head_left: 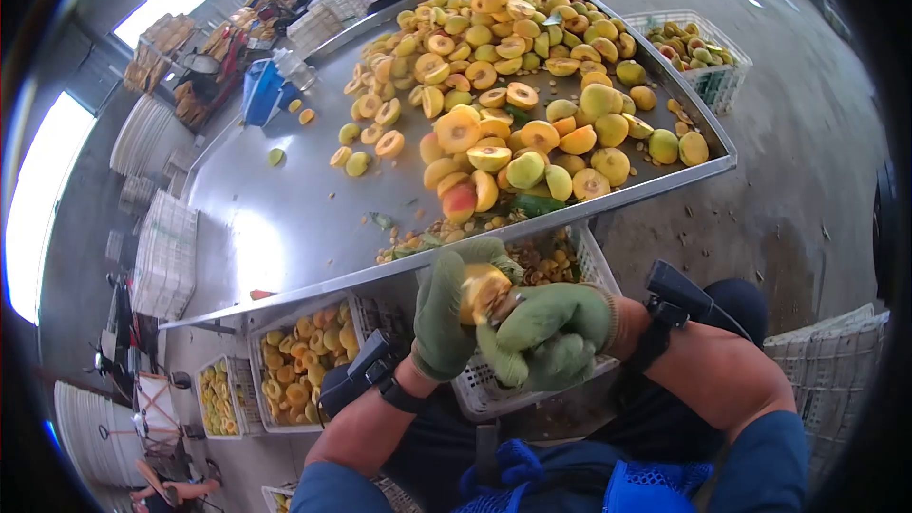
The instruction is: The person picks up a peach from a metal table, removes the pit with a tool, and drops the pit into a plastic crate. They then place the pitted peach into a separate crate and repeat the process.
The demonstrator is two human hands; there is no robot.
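Note:
In green gloves, both my hands meet just below the near edge of the metal table (313,287). My left hand (443,309) is closed around a cut yellow peach half (483,291), its hollow side facing my right hand. Curled fingers of my right hand (553,331) press against that cut side; whatever they grip is hidden. Below both hands stands a white crate (597,261) with pits and scraps in it. A large heap of halved yellow peaches (503,66) covers much of the table, and several halves lie close to its near edge.
A crate of peach halves (309,361) stands at left below the table, with a smaller crate (226,397) beside it. A crate of whole fruit (698,52) sits beyond the right edge. A blue container (266,93) rests on the table's far left. Stacked crates (826,370) stand at right.

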